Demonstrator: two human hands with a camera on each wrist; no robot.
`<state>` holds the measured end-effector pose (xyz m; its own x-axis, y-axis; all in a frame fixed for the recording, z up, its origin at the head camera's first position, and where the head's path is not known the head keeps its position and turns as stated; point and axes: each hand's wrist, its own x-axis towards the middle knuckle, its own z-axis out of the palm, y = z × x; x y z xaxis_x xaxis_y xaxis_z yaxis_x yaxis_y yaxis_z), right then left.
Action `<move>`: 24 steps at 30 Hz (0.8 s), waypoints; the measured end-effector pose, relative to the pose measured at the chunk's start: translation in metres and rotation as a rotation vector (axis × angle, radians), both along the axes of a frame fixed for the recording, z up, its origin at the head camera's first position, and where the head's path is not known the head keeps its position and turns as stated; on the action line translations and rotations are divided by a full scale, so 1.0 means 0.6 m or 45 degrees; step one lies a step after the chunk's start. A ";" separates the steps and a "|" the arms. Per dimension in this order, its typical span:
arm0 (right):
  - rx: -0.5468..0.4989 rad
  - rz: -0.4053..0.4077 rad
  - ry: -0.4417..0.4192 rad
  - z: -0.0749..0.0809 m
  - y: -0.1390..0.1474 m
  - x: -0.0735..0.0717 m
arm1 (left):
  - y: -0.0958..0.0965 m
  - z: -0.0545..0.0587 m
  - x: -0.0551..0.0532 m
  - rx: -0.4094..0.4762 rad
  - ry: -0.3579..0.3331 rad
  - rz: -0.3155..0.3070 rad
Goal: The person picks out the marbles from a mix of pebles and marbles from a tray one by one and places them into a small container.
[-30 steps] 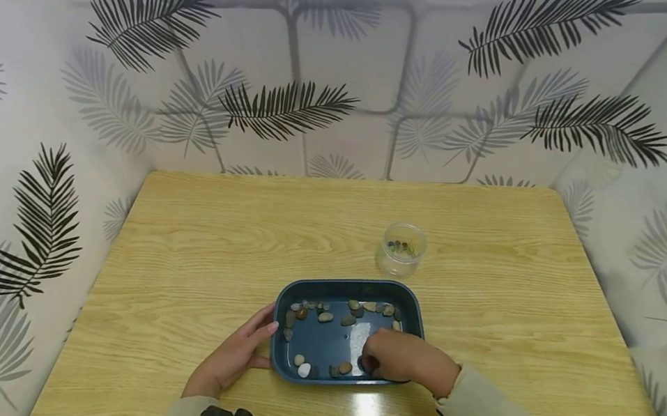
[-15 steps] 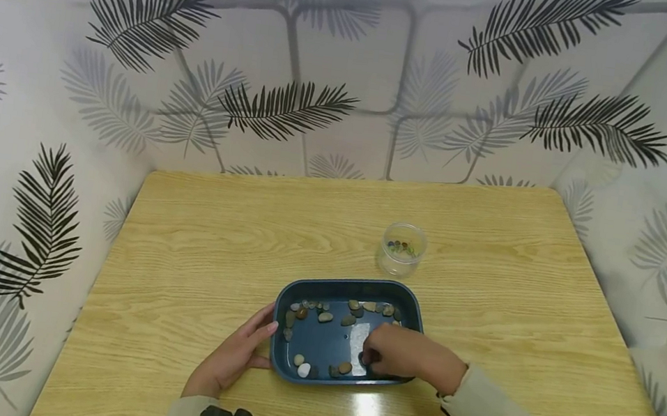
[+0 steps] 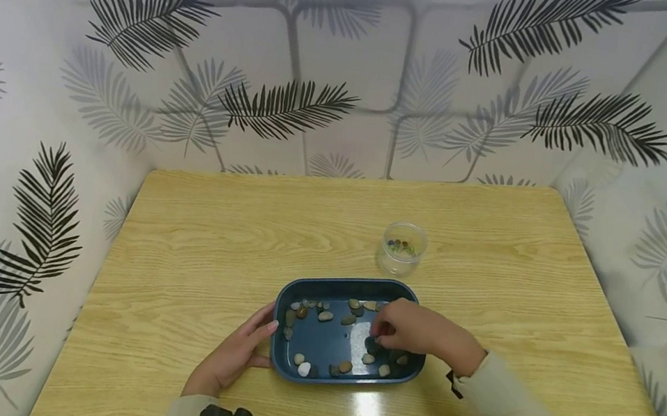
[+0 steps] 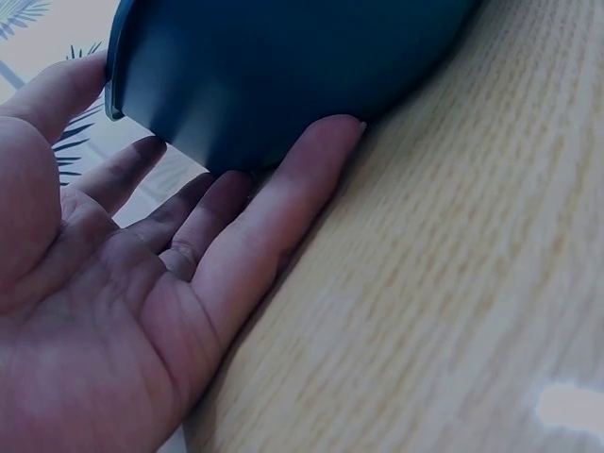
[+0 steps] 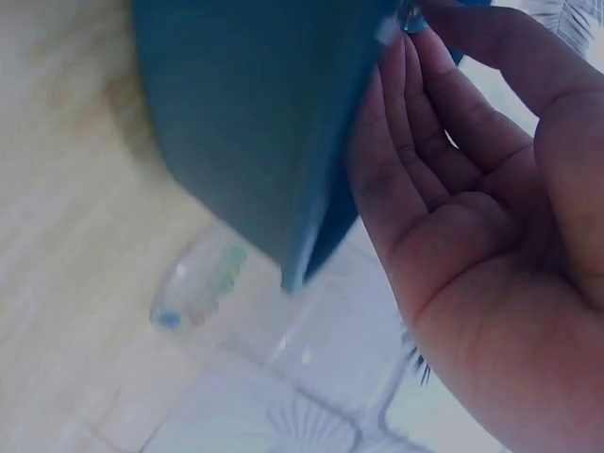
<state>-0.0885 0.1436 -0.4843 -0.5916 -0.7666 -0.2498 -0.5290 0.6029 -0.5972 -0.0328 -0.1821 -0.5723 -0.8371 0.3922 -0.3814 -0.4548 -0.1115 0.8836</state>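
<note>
A dark blue plastic tub [image 3: 324, 347] stands on the table with several pebbles lying around its inner edge, among them a white pebble [image 3: 303, 371]. My left hand [image 3: 234, 357] rests against the tub's left end; in the left wrist view its extended fingers [image 4: 283, 208] touch the tub's outer wall. Over the right part of the tub is my right hand [image 3: 419, 328]. Its thumb and fingertips pinch a small glass marble [image 5: 412, 17], mostly hidden by the fingers in the right wrist view. Pebbles such as the pale one [image 3: 384, 370] lie below this hand.
Behind the tub stands a clear round plastic container [image 3: 395, 267] with several coloured marbles [image 3: 402, 246] in it. The wood-grain table [image 3: 227, 243] meets a wall [image 3: 353, 56] with a leaf pattern at its far edge.
My right hand has lifted from the tub's near right corner and moved slightly up and to the right, uncovering pebbles there. My left hand stays in place at the tub.
</note>
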 end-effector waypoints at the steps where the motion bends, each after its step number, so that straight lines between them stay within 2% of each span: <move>1: -0.011 -0.015 0.000 0.003 0.004 -0.004 | 0.000 0.000 0.000 0.000 0.000 0.002; 7: -0.028 -0.111 0.025 0.020 0.027 -0.024 | 0.001 -0.001 0.000 -0.002 0.002 0.010; 17: -0.141 -0.305 0.110 0.039 0.061 -0.053 | 0.000 -0.002 0.000 0.007 0.012 0.005; 24: -0.208 -0.396 0.178 0.051 0.077 -0.071 | -0.001 -0.001 0.000 0.017 -0.005 -0.001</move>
<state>-0.1310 0.1900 -0.4539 -0.8222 -0.5678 -0.0398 -0.4186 0.6505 -0.6338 -0.0328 -0.1825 -0.5726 -0.8353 0.3977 -0.3797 -0.4586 -0.1229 0.8801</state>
